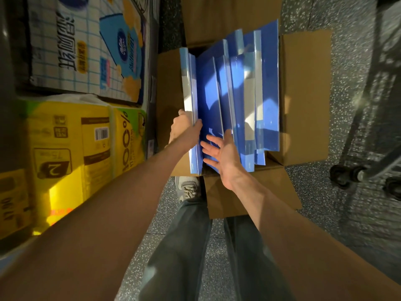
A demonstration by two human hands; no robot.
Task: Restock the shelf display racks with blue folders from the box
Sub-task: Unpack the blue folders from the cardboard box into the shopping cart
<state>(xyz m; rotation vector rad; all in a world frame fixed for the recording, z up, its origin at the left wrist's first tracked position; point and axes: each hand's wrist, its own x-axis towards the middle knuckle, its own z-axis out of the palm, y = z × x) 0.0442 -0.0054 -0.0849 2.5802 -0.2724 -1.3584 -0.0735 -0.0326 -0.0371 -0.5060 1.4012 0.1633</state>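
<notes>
We see the blue folders standing on their edges in the open brown box on the floor. Our left hand is wrapped around the folders at the left end. Our right hand has its fingers spread wide by the next folder, holding nothing.

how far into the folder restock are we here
Done: the box is open. In hand: the left hand has a grip on the leftmost blue folders; the right hand is open beside them. Left: the other folders stand in the box; no display rack in view.
</notes>
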